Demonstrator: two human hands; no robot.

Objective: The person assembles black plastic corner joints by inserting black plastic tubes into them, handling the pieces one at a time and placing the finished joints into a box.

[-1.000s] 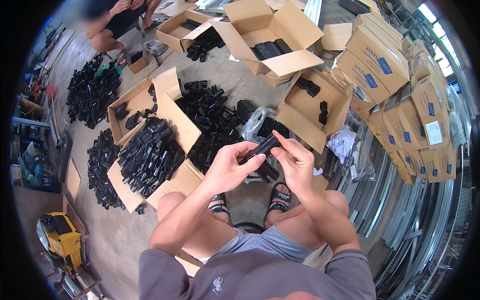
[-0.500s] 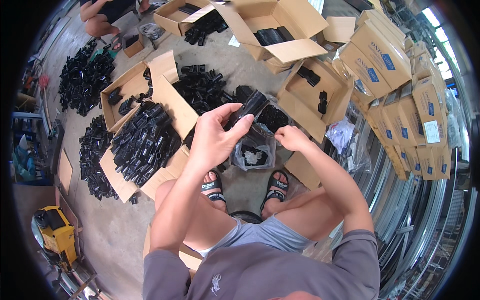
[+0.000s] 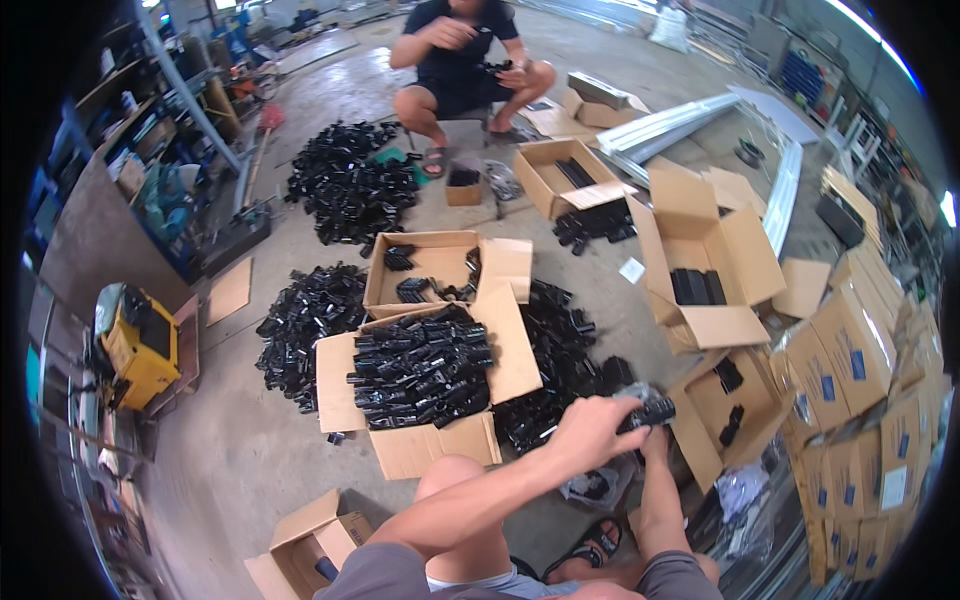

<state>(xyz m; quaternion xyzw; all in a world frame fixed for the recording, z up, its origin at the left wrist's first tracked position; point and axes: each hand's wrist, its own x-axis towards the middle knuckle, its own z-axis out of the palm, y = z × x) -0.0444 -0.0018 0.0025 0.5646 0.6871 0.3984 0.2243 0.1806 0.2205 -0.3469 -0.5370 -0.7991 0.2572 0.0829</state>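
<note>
at right, outstretched left hand [image 3: 600,430] clasps piece [image 3: 656,411]

Floor heaps of black plastic parts [image 3: 350,185]: four | held elongated black part [image 3: 656,412]: one | yellow-and-black machine [image 3: 140,355], left: one | dark-clothed co-worker [image 3: 458,78], far: one

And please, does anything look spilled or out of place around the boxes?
Perhaps the flat white square piece: it lies alone on the grey concrete floor, left of an open brown cardboard box, as if dropped.
</note>
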